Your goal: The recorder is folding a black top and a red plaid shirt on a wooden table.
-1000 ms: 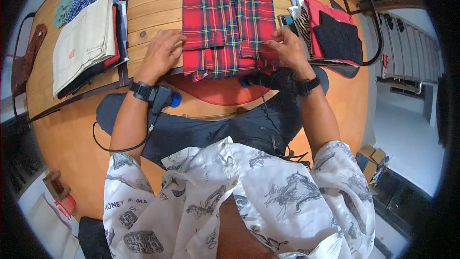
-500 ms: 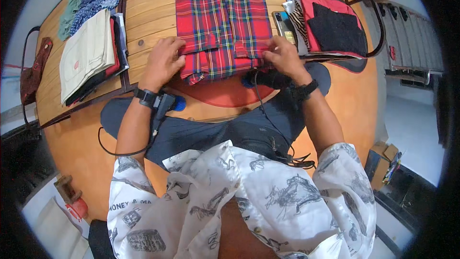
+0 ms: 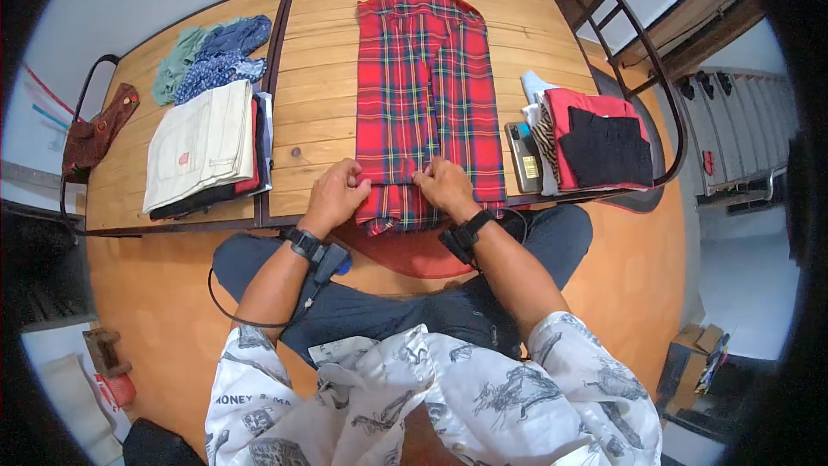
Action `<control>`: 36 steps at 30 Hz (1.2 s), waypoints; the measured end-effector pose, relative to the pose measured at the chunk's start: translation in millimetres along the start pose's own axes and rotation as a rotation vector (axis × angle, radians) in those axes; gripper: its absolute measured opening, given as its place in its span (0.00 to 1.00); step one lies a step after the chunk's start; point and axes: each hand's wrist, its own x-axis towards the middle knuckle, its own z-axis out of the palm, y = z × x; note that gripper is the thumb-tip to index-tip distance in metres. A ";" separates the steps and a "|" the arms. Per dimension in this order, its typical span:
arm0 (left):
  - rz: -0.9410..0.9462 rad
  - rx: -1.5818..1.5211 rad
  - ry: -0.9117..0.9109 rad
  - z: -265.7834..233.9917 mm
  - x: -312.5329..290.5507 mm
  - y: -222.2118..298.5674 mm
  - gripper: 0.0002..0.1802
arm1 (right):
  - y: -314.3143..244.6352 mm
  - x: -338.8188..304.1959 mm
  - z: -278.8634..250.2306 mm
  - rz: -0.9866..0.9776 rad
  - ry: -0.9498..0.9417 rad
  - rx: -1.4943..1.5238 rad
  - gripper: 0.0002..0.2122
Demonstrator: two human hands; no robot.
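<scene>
A red plaid shirt [image 3: 392, 91] lies lengthwise on the wooden table, folded narrow, its collar end far from me and its lower end hanging over the near edge. At the shirt's left edge, near the bottom, my left hand [image 3: 337, 196] pinches the cloth between thumb and fingers. My right hand [image 3: 447, 188] is closed on the plaid cloth near the shirt's middle, where a sleeve end seems to lie. Between the two hands runs a crosswise edge of cloth. The right fingertips are partly hidden behind the hand.
Left on the table [image 3: 319, 60] are a folded cream garment stack [image 3: 200, 142], crumpled blue cloth [image 3: 226, 65] and a brown cloth [image 3: 99, 134]. To the right, a phone [image 3: 524, 158] lies beside folded red and black clothes [image 3: 604, 151]. A dark metal rail [image 3: 677, 112] curves around the right end.
My right hand has moved inward from the shirt's right side to its middle. My left hand stays at the left edge. The view has tilted up, showing the shirt's far end.
</scene>
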 end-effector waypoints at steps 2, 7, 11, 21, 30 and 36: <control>-0.174 -0.081 0.014 2.0 8.0 -9.2 0.17 | -1.3 2.5 0.6 -0.010 -0.008 0.013 0.19; -0.177 -0.138 0.072 12.5 13.6 -30.4 0.15 | -6.2 2.3 2.8 -0.014 0.033 -0.015 0.17; -0.217 -0.181 0.068 15.9 17.2 -27.5 0.15 | 0.9 9.0 4.9 -0.038 0.042 -0.037 0.16; -0.219 -0.298 -0.050 21.7 10.2 -32.0 0.13 | -1.3 -3.8 -4.8 -0.044 -0.003 -0.089 0.17; -0.133 -0.105 0.024 19.3 8.8 -27.7 0.12 | 1.2 -1.4 -5.9 -0.098 0.021 -0.107 0.17; -0.141 -0.111 0.055 17.8 7.0 -21.4 0.12 | -11.0 1.8 -32.6 -0.213 0.040 -0.061 0.15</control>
